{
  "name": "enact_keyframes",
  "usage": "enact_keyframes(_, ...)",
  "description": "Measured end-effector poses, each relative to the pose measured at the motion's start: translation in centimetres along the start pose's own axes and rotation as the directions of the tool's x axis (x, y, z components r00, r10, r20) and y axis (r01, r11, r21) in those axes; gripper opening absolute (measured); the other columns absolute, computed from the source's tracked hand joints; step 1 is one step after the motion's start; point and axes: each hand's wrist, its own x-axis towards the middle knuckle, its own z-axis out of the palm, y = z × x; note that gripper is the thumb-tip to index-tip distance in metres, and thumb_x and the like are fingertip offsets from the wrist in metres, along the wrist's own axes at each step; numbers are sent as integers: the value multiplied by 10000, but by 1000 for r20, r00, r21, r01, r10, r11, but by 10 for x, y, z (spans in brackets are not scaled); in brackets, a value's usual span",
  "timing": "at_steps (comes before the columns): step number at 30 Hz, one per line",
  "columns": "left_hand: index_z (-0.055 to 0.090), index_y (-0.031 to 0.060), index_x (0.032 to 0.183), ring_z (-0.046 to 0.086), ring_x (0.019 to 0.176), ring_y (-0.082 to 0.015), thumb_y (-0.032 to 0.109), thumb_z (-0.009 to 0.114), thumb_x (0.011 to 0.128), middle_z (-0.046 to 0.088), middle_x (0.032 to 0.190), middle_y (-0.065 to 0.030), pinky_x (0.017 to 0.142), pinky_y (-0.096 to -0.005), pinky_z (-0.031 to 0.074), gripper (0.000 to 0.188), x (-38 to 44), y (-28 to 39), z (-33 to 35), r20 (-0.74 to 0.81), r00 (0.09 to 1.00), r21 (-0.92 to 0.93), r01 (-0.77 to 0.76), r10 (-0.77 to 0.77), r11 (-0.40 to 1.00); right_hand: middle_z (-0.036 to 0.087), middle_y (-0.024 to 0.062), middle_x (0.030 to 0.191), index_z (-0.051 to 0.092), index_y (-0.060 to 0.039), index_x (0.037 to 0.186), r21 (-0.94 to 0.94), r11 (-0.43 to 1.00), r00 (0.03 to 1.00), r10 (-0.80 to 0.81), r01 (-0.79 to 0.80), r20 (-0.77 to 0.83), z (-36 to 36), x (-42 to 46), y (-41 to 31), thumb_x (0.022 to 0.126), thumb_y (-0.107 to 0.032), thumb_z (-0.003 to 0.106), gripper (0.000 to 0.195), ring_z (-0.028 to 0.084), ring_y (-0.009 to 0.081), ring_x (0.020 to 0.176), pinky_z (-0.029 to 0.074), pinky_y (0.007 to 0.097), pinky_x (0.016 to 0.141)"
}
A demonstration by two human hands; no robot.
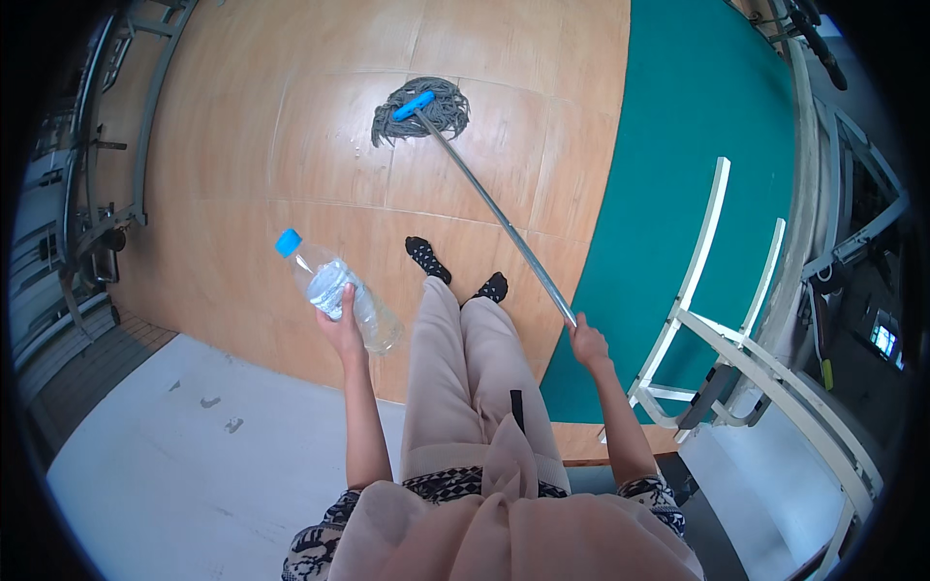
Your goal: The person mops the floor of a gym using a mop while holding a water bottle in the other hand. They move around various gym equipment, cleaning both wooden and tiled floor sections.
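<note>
My left hand is wrapped around a clear plastic bottle with a blue cap and a pale label. The bottle leans, its capped end pointing up and to the left, and some liquid seems to lie near its base. In my right hand is the upper end of a metal mop handle. The handle runs forward to a blue clamp, from which a grey string mop head spreads on the wood-look floor. Small wet-looking spots show just below the strands.
A green mat covers the floor at right. On it stands a white metal frame with padded parts, close to my right arm. Grey metal equipment lines the left side. A white wall with chipped paint is at lower left.
</note>
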Motion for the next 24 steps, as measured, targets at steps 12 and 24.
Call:
enact_keyframes(12, 465, -3, 1027, 519, 835, -143, 226, 642, 732, 535, 935, -70, 753, -285, 408, 414, -10, 4, 48, 88, 996, 16, 9, -10, 1000, 577, 198, 701, 405, -112, 963, -38, 904, 900, 427, -426, 85, 106, -224, 154, 848, -446, 318, 364, 558, 404, 687, 431, 498, 606)
enact_keyframes(24, 466, 3, 1023, 523, 833, -146, 229, 643, 730, 538, 933, -66, 750, -284, 413, 410, -38, 7, 78, 219, 976, 73, 4, -20, 997, 551, 252, 711, 397, -40, 949, 379, 889, 959, 281, -256, -12, 103, -97, 72, 872, -410, 254, 404, 520, 446, 698, 405, 528, 601)
